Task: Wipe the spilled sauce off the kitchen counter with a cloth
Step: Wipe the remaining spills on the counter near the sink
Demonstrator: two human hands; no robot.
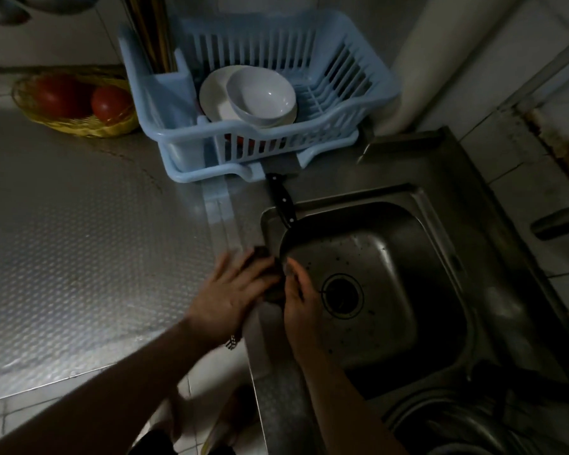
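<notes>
A dark cloth [266,255] lies on the left rim of the steel sink [418,224], at the edge of the embossed metal counter [79,241]. My left hand [230,292] presses flat on it with its fingers spread. My right hand [301,302] reaches over the sink's inner edge, and its curled fingers hold the cloth's right side. Most of the cloth is hidden under both hands. The light is dim. A thin dark streak [138,165] runs across the counter near the rack; I make out no other sauce.
A black-handled knife [281,201] lies over the sink's back-left corner. Behind it a blue dish rack [178,149] holds white bowls [260,93]. A yellow basket [79,128] with tomatoes [109,103] sits at the back left. The counter's front edge is close to my arms.
</notes>
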